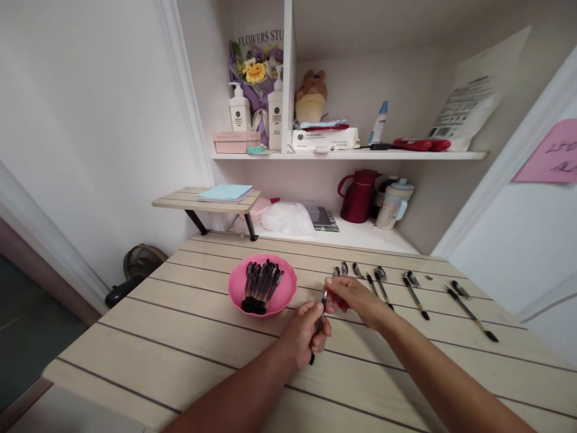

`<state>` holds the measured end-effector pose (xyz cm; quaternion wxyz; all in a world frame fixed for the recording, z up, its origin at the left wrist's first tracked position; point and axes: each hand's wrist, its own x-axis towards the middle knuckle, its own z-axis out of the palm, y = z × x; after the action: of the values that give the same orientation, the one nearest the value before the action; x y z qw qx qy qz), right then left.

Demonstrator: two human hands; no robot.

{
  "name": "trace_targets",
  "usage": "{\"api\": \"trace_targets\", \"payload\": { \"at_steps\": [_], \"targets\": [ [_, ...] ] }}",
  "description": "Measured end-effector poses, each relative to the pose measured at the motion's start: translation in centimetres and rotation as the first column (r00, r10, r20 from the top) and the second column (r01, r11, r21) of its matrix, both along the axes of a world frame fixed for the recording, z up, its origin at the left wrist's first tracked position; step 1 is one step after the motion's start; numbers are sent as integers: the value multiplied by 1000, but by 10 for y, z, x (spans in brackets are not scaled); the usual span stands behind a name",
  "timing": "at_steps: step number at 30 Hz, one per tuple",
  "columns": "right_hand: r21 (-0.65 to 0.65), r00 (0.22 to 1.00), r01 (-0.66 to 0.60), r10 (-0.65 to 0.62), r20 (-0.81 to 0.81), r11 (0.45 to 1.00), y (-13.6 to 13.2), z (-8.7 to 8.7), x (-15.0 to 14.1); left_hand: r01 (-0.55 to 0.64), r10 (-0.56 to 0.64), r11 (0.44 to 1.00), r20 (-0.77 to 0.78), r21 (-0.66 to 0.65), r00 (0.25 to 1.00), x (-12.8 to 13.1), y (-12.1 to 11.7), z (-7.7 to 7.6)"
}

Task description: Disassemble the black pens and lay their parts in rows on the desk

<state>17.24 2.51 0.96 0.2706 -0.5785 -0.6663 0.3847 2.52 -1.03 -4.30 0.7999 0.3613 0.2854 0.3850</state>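
My left hand (304,334) is closed round a black pen (324,299), which slants with its upper end away from me. Just beyond that end, the fingers of my right hand (354,297) are pinched together; what they hold, if anything, is hidden. Left of my hands stands a pink bowl (287,293) with a scalloped rim, and a bunch of black pens (264,282) lies in it. To the right, uncapped pens (417,297) lie apart on the table, with small dark caps (381,273) near their far ends. One long pen (473,316) lies farthest right.
The slatted wooden table (180,343) backs onto a white shelf unit (406,155). A small raised stand (175,198) bears blue paper (225,192) at the back left. A red jug (358,198) and a pale cup (393,204) stand behind the table.
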Motion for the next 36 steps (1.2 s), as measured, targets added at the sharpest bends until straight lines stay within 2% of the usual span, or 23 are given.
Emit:
{"api": "trace_targets", "payload": {
  "at_steps": [1,3,5,9,13,18,20,21,22,24,30,36],
  "targets": [
    [-24,989,-30,26,-147,999,-10,-2,-4,-8,8,1000,-3,4,1000,0,0,0],
    [-37,937,1,-14,-350,999,-23,-8,-12,-21,21,1000,-3,16,1000,1,0,1],
    [-17,897,88,-87,-432,996,-27,-13,-16,-23,23,999,-2,32,1000,1,-1,1],
    [24,852,162,-128,-507,986,-24,-19,-21,-31,32,999,-12,43,999,1,-4,3],
    [37,826,241,-184,-533,970,-21,-17,-21,-17,17,1000,-12,19,1000,0,-5,4],
    [85,795,349,-246,-555,933,4,-10,2,-16,16,1000,-2,-1,1000,-1,-4,4],
    [142,873,372,-295,-388,917,20,-8,17,-8,8,1000,5,-6,1000,-1,-3,3],
    [180,923,367,-333,-191,913,27,-8,24,-5,5,1000,6,-8,1000,-1,-3,3],
    [206,935,345,-354,9,916,33,-8,30,-4,4,1000,6,-10,1000,-1,-3,3],
    [220,897,308,-360,257,926,41,-11,35,-4,4,1000,5,-14,1000,-1,-3,2],
    [164,783,268,-314,538,949,42,-33,17,-8,8,1000,-9,-11,1000,-1,-3,2],
    [118,715,232,-251,652,966,48,-42,9,-9,9,1000,-14,-13,1000,-1,-3,2]
  ]
}}
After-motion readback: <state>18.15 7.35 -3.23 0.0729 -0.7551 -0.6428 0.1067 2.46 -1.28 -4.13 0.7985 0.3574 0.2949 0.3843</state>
